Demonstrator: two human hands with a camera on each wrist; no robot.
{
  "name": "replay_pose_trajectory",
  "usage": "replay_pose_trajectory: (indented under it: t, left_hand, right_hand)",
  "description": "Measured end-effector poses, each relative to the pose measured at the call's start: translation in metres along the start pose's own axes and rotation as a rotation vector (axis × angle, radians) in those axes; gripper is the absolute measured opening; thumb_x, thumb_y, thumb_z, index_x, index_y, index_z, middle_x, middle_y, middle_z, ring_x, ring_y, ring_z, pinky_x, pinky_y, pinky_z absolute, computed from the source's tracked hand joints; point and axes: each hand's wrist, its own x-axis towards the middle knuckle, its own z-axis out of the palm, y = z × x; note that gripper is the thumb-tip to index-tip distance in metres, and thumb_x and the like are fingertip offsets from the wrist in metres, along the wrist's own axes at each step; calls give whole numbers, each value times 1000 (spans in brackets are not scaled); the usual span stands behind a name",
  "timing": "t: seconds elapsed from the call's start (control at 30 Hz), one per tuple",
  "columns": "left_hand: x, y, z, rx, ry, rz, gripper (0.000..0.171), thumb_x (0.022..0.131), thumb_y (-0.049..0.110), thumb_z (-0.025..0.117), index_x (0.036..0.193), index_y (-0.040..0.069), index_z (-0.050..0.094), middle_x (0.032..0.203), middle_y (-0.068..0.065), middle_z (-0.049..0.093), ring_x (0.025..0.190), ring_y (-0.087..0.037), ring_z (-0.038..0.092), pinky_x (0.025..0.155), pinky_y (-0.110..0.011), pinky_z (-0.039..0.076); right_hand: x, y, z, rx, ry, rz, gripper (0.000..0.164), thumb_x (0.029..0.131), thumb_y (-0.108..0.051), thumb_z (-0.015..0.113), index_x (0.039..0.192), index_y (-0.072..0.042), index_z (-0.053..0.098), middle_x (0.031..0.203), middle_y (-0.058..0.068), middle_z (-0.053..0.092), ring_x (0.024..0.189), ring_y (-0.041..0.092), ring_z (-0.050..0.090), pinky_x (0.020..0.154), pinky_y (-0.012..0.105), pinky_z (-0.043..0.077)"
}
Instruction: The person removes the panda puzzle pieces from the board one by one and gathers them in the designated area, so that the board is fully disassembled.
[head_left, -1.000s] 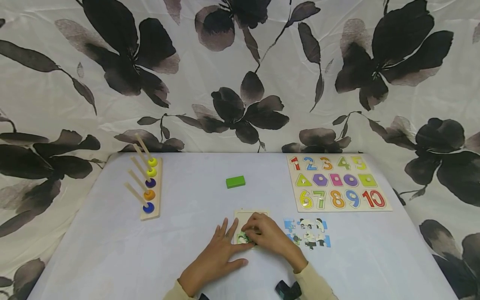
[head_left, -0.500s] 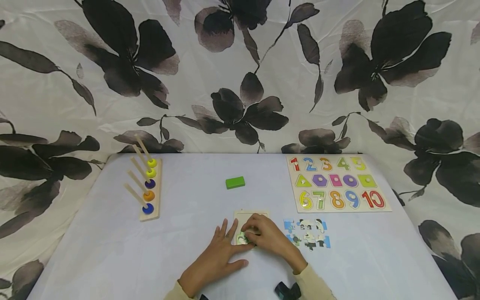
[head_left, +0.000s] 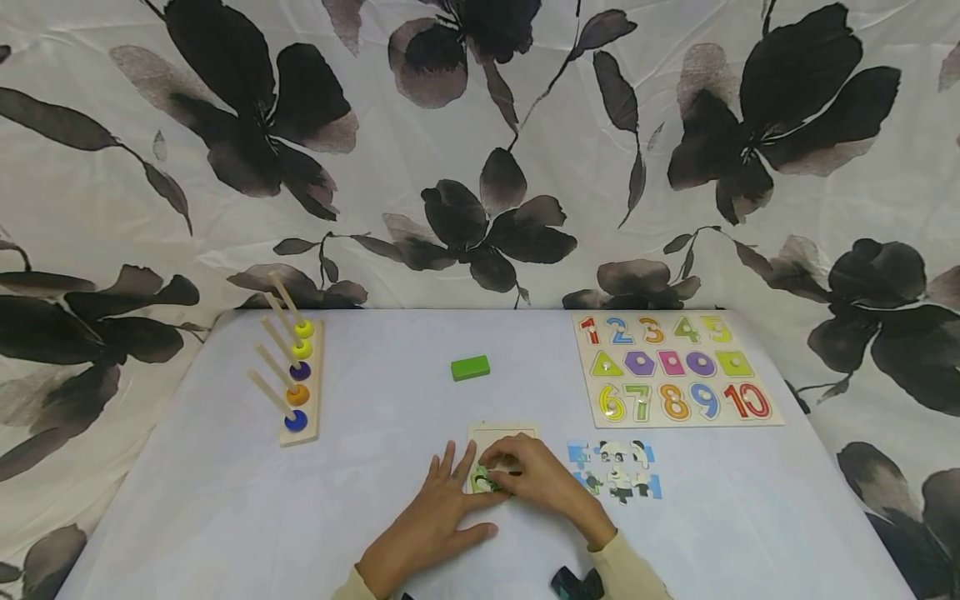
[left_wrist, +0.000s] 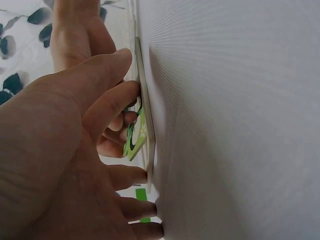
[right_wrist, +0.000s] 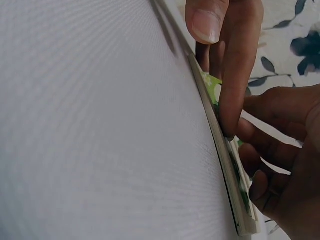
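- Head view shows me a small wooden puzzle tray [head_left: 502,433] near the middle of the white-covered table [head_left: 397,400], well apart from its far edge.
- I find the green puzzle piece [left_wrist: 139,142] at the tray's near-left corner; from the left wrist it looks tilted against the board.
- I read the right hand [head_left: 538,475] as pinching that piece: fingers curled, thumb toward the index, wrist coming in from the near right. Its exact contact is partly hidden by the knuckles.
- I see the left hand [head_left: 438,512] spread, index along the tray's near edge, the next fingers beside its left edge, thumb out on the cloth.
- For handling, I judge that the piece wants squaring to the corner first, then light, even pressure from above; forcing the raised side could make it jam or spring out.
- I would have the left index brace the near edge without creeping over the rim, where it could block the piece.
- I note the panda puzzle pieces [head_left: 619,479] just beside the tray's right edge, so the right forearm needs care not to brush them.
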Motion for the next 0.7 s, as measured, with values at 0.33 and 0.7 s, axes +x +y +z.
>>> replay_pose_trajectory:
  t: [0.33,0.7]
  left_hand:
    - [0,0,1,5,2,-3,45,92,48,57,132,28,60,154,-29,17,138,-57,6,105,-70,18]
    - [1,0,1,0,5,0,44,91,47,59,132,31,59,153,-30,16,138,-57,5,105,-70,18]
  right_hand:
    - [0,0,1,26,-14,20,14,88,-9,67,101,-12,70,88,-3,67,85,8,56,78,28,47]
    - [1,1,1,79,-3,26,16,90,-6,64,104,-9,70,84,-5,66,76,3,58,70,23,50]
